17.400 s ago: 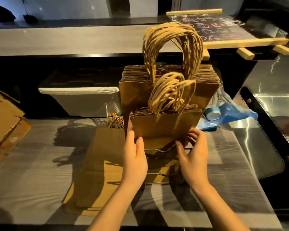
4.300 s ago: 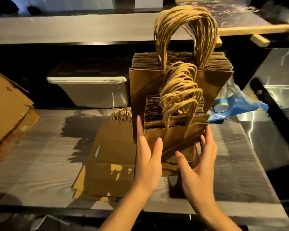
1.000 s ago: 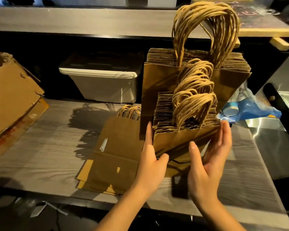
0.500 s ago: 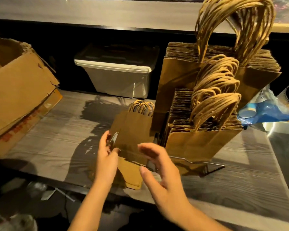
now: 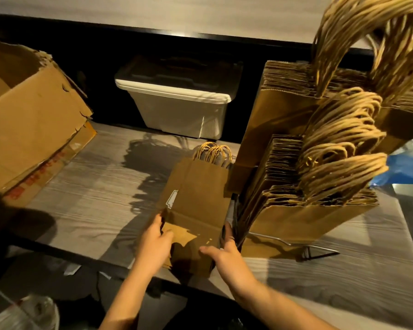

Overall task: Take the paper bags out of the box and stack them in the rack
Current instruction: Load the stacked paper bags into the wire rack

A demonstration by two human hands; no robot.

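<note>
Left hand (image 5: pixel 156 246), right hand (image 5: pixel 227 257) clasp opposite edges of flat stack of brown paper bags (image 5: pixel 198 201), centre frame, just left of silver wire rack (image 5: pixel 320 250); right fingers (image 5: pixel 225 233) apparently tucked under. Risk: loose grip lets stack fan, snag rack.

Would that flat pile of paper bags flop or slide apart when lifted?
It probably bends little: the flat bags are folded and layered, so fairly stiff together. Loose layers could fan or slip, so the left hand and right hand gripping opposite edges helps. The handles likely dangle.
</note>
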